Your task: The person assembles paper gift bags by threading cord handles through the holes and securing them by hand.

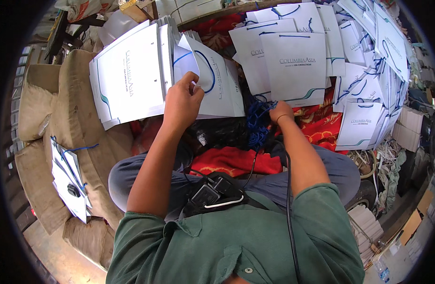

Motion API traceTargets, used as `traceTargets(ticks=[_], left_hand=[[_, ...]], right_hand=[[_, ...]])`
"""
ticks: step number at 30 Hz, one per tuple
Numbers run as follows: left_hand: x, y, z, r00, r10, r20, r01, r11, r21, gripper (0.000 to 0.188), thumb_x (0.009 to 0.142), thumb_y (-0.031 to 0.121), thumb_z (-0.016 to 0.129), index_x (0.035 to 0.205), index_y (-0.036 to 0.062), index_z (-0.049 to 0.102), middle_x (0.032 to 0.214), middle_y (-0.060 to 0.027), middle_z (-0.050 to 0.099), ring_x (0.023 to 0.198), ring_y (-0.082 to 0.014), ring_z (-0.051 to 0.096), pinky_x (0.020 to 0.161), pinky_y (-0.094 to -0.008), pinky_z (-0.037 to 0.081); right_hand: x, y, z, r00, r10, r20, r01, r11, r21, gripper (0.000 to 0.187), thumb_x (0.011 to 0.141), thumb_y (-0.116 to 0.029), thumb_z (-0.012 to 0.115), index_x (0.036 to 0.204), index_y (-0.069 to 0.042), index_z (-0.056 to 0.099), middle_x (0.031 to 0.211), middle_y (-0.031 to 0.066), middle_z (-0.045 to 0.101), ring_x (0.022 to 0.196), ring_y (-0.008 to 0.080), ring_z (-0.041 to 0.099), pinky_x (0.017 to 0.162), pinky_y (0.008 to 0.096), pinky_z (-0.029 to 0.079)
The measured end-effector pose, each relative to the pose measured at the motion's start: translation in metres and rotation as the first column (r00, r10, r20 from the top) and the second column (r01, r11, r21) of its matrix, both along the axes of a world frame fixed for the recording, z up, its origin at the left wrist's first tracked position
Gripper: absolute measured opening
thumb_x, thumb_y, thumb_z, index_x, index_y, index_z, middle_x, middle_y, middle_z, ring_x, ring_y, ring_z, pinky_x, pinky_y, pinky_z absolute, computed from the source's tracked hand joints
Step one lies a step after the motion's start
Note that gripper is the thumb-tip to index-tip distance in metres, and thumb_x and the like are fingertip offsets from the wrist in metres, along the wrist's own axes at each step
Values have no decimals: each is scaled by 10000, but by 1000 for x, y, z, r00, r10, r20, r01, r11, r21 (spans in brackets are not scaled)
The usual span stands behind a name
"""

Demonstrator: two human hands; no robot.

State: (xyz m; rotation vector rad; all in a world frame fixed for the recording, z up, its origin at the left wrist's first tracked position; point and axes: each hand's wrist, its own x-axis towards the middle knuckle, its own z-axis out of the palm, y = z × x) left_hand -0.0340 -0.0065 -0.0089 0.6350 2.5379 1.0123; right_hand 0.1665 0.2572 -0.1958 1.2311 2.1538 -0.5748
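Observation:
My left hand (183, 99) is closed in a pinch at the top edge of a white paper bag (227, 87). That bag lies on its side, its mouth lifted a little, with a blue cord handle looping beside my fingers. Left of it leans a thick stack of white bags (127, 80) with punched holes and no cords in the front one. My right hand (281, 112) is closed at a tangled bundle of blue cords (258, 124) between my knees. Its fingertips are partly hidden, and the cords run right up to them.
Corded white bags (295, 66) lie ahead on a red patterned cloth (317, 125), and a big heap of them (392, 71) rises at the right. A brown sofa (80, 109) at the left carries a few bags (68, 175). Black devices (208, 191) and a cable rest at my lap.

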Motion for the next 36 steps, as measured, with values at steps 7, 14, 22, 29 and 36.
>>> traceTargets(ticks=[7,14,22,29,36], left_hand=[[3,13,8,996,-45,74,45,999,3,244,930,111,676,1149,2,678,844,-237,706,806,-414,704,771,-487,538],[4,-3,-2,998,-36,44,32,997,74,205,966,90,703,1134,-17,656,790,-183,672,700,-307,652,695,-426,514],[9,-6,-1,992,-117,56,111,989,99,251,965,91,704,1180,-35,676,843,-194,718,745,-319,706,730,-434,545],[13,-3,3,981,-118,155,98,987,129,267,991,89,717,1213,-53,677,856,-144,725,769,-219,687,747,-371,543],[16,-2,4,986,-96,137,76,987,139,273,1021,106,729,1241,-49,679,868,-95,694,829,-161,648,787,-337,534]], right_hand=[[10,66,15,935,-213,-284,243,967,75,384,878,-339,874,979,22,793,859,198,782,832,335,782,784,461,620],[-8,-33,115,209,-696,-687,342,710,-615,361,968,-11,753,1290,13,591,927,126,751,863,170,760,805,348,601],[-36,-41,252,596,214,-774,-374,927,-31,345,952,-168,822,1136,-4,580,881,147,717,774,252,714,755,387,568],[-54,-63,201,468,-104,-878,-328,902,-281,381,1005,-252,796,1149,-3,547,795,113,666,744,222,668,748,384,535],[-54,-80,185,575,-77,-814,-393,847,-358,337,1096,-312,633,1251,-25,550,941,242,723,901,471,706,789,520,534]])
